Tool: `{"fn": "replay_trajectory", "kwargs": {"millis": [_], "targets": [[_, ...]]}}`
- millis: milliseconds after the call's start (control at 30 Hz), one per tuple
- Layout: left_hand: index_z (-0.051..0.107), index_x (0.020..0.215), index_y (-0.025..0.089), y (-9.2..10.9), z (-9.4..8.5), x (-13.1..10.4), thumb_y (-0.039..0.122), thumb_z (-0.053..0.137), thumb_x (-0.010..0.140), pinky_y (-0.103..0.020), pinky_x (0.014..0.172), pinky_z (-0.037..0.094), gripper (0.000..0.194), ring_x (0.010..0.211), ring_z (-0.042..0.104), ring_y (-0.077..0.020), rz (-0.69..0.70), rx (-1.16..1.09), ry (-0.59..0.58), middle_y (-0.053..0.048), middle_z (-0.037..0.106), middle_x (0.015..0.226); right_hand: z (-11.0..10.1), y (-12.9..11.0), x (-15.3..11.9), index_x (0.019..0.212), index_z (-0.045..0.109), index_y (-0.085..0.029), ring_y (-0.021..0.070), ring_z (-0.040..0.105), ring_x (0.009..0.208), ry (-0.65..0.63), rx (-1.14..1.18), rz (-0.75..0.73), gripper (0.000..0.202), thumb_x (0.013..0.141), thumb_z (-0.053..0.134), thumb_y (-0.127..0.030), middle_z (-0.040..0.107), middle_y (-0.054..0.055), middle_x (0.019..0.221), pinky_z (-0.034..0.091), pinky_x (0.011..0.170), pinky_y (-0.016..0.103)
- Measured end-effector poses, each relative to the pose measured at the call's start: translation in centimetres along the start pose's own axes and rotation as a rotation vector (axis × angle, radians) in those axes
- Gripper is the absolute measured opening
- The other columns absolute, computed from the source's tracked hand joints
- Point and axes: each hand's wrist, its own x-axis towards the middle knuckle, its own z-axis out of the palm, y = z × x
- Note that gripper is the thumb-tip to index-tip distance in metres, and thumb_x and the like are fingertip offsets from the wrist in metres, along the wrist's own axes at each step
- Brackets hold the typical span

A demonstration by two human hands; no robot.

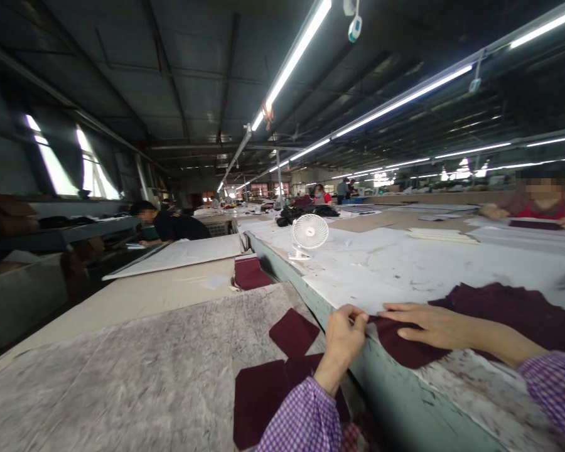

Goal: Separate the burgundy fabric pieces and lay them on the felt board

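My left hand (346,336) pinches the left tip of a maroon cloth piece (395,345) at the edge of the white-topped table. Flat on the same piece lies my right hand (428,323), its fingers stretched out and pointing left. A larger heap of maroon cloth (508,307) spreads to the right, beyond my right forearm. On the mottled grey surface at left are a small maroon piece (294,333) and larger maroon pieces (258,398), partly hidden by my left sleeve.
A white fan (309,232) stands near the table's edge (311,285), with black cloth (306,213) behind it. Maroon cloth (249,271) lies left of the gap between tables. One person (543,194) sits at far right, another (169,223) leans at left.
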Motion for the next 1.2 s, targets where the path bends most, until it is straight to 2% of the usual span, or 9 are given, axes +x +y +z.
{"fn": "replay_trajectory", "kwargs": {"millis": [100, 233, 367, 500, 633, 767, 867, 1033, 1200], "targets": [[0.067, 0.093, 0.018, -0.2, 0.1, 0.7, 0.031, 0.061, 0.078, -0.031, 0.078, 0.048, 0.021, 0.079, 0.061, -0.0182, 0.058, 0.106, 0.038, -0.004, 0.069, 0.084, -0.5, -1.0, 0.0, 0.143, 0.042, -0.018, 0.0308, 0.036, 0.134, -0.007, 0.005, 0.005, 0.061, 0.089, 0.048, -0.047, 0.039, 0.014, 0.146, 0.028, 0.111, 0.049], [0.067, 0.092, 0.020, -0.1, 0.5, 1.4, 0.016, 0.056, 0.077, -0.032, 0.086, 0.045, 0.019, 0.088, 0.060, -0.0196, 0.127, 0.258, 0.027, -0.004, 0.068, 0.091, -0.7, -1.5, -0.1, 0.147, 0.034, -0.018, 0.0284, 0.033, 0.136, 0.008, 0.056, 0.034, 0.067, 0.088, 0.051, -0.044, 0.035, 0.011, 0.149, 0.026, 0.113, 0.045], [0.066, 0.093, 0.020, -0.3, 0.7, 1.7, 0.010, 0.052, 0.076, -0.031, 0.085, 0.046, 0.025, 0.086, 0.061, -0.0182, 0.117, 0.241, 0.037, -0.004, 0.068, 0.089, -0.5, -1.2, -0.1, 0.150, 0.022, -0.015, 0.0271, 0.031, 0.137, -0.009, 0.087, 0.069, 0.074, 0.088, 0.051, -0.044, 0.031, 0.012, 0.151, 0.026, 0.114, 0.043], [0.067, 0.086, 0.020, -0.6, 0.5, 2.0, 0.011, 0.053, 0.075, -0.029, 0.082, 0.046, 0.020, 0.080, 0.061, -0.0163, 0.073, 0.164, 0.050, -0.002, 0.068, 0.084, 0.2, -0.2, 0.1, 0.147, 0.033, -0.018, 0.0267, 0.027, 0.139, -0.017, 0.092, 0.037, 0.066, 0.090, 0.049, -0.047, 0.030, 0.009, 0.151, 0.021, 0.115, 0.044], [0.068, 0.081, 0.020, -0.9, 0.5, 2.0, 0.011, 0.054, 0.075, -0.029, 0.081, 0.046, 0.018, 0.080, 0.061, -0.0168, 0.058, 0.184, 0.067, -0.003, 0.068, 0.085, 0.9, 1.4, 0.1, 0.145, 0.039, -0.021, 0.0266, 0.029, 0.138, 0.032, 0.223, 0.049, 0.068, 0.087, 0.051, -0.054, 0.031, 0.006, 0.151, 0.022, 0.115, 0.043], [0.068, 0.083, 0.021, -1.2, 0.7, 1.8, 0.011, 0.053, 0.077, -0.030, 0.081, 0.046, 0.019, 0.082, 0.061, -0.0177, 0.055, 0.213, 0.082, -0.003, 0.068, 0.085, 0.9, 2.3, 0.3, 0.134, 0.053, -0.019, 0.0277, 0.046, 0.128, 0.279, 0.268, 0.202, 0.057, 0.086, 0.048, -0.048, 0.049, 0.009, 0.140, 0.037, 0.107, 0.044], [0.068, 0.084, 0.021, -1.1, 0.9, 1.8, 0.009, 0.053, 0.076, -0.030, 0.082, 0.046, 0.021, 0.084, 0.061, -0.0174, 0.074, 0.219, 0.090, -0.003, 0.068, 0.088, 0.6, 1.0, 1.0, 0.125, 0.061, -0.020, 0.0260, 0.053, 0.120, 0.427, 0.201, 0.174, 0.046, 0.088, 0.043, -0.039, 0.059, 0.008, 0.129, 0.040, 0.104, 0.043], [0.068, 0.084, 0.019, -1.6, 0.5, 2.2, 0.009, 0.056, 0.075, -0.028, 0.079, 0.045, 0.018, 0.078, 0.060, -0.0153, 0.062, 0.140, 0.061, -0.002, 0.068, 0.087, 1.2, -2.1, 2.7, 0.116, 0.066, -0.020, 0.0222, 0.061, 0.109, 0.320, 0.148, 0.012, 0.039, 0.083, 0.044, -0.021, 0.066, 0.006, 0.119, 0.044, 0.100, 0.038], [0.067, 0.087, 0.016, -2.7, -0.7, 2.6, 0.015, 0.065, 0.073, -0.023, 0.065, 0.043, 0.015, 0.063, 0.053, -0.0099, 0.022, -0.116, -0.068, 0.001, 0.066, 0.076, 1.8, -2.5, 3.0, 0.114, 0.066, -0.019, 0.0232, 0.061, 0.107, 0.303, 0.071, -0.016, 0.037, 0.083, 0.047, -0.019, 0.065, 0.008, 0.120, 0.045, 0.096, 0.038]]}}
